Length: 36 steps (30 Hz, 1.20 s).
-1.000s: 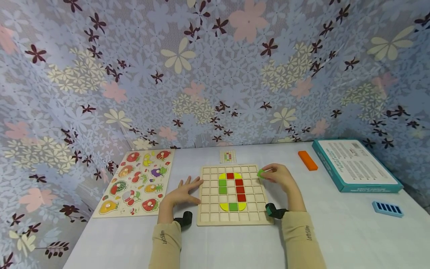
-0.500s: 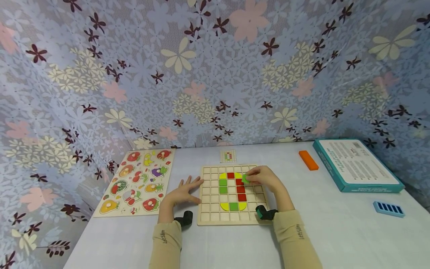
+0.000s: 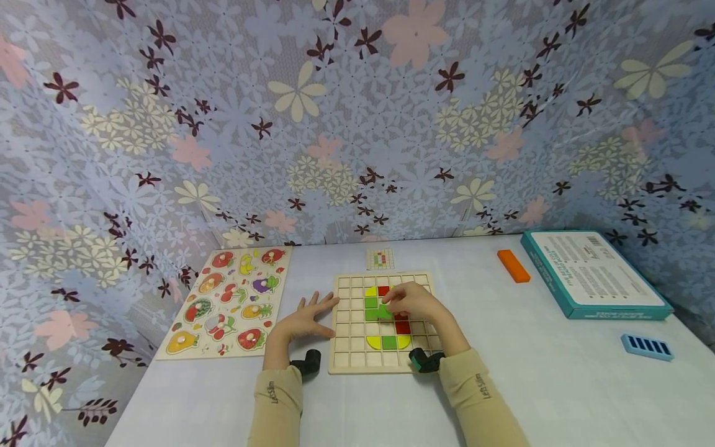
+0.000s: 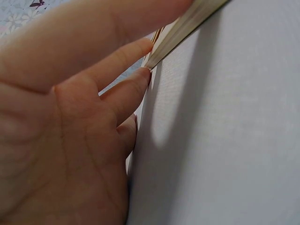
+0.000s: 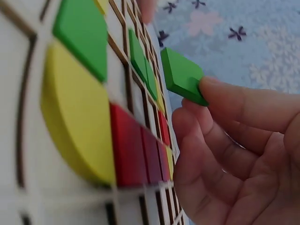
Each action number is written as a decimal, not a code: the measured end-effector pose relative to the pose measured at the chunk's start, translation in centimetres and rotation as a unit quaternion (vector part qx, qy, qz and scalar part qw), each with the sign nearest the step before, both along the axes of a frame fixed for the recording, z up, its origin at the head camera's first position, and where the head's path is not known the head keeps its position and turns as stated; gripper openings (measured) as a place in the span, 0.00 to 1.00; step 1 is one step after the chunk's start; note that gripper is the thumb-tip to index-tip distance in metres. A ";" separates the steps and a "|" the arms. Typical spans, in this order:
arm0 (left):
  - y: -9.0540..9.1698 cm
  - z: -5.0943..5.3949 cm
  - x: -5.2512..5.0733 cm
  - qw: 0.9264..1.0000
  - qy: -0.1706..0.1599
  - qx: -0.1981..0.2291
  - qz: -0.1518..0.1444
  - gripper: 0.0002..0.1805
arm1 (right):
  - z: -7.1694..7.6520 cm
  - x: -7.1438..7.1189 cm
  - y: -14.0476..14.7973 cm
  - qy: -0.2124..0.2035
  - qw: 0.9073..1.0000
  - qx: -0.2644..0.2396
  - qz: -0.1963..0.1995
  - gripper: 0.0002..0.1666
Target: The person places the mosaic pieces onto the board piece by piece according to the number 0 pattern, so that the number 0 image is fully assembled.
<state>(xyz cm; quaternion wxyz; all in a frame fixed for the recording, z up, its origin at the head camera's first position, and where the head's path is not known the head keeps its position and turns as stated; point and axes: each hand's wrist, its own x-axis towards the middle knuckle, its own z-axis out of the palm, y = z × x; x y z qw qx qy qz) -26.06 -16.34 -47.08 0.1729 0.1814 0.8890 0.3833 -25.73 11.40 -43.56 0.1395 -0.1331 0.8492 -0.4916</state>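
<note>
A wooden grid board [image 3: 347,361] lies in the middle of the table, with red, green and yellow tiles set in an oval outline. My right hand [image 3: 416,302] is over the board and pinches a green square tile [image 5: 180,72] between thumb and fingers. In the right wrist view that tile is raised off the grid, near a yellow curved tile [image 5: 77,117] and red tiles [image 5: 126,150]. My left hand [image 3: 298,324] rests at the board's left side, fingers spread and fingertips touching its edge. Part of the outline is hidden under my right hand.
Behind the board lies a small pattern card [image 3: 380,259]. A fruit puzzle board [image 3: 223,304] is on the left. To the right are an orange block [image 3: 513,266], a teal-edged box [image 3: 598,276] and a blue slotted piece [image 3: 647,347]. A floral cloth [image 3: 357,124] hangs behind.
My right hand has carried the green tile leftward from the board's right edge to over the middle of the outline. My left hand has stayed in place.
</note>
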 end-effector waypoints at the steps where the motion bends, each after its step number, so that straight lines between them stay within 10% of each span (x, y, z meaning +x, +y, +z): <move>1: 0.0 0.0 0.0 1.000 0.000 0.001 -0.001 0.47 | 0.0 0.1 -0.3 0.005 1.000 0.004 0.008 0.11; 36: 0.2 -0.5 0.2 1.000 -0.009 0.000 0.005 0.46 | 0.3 1.2 -2.7 0.045 0.985 0.152 0.073 0.06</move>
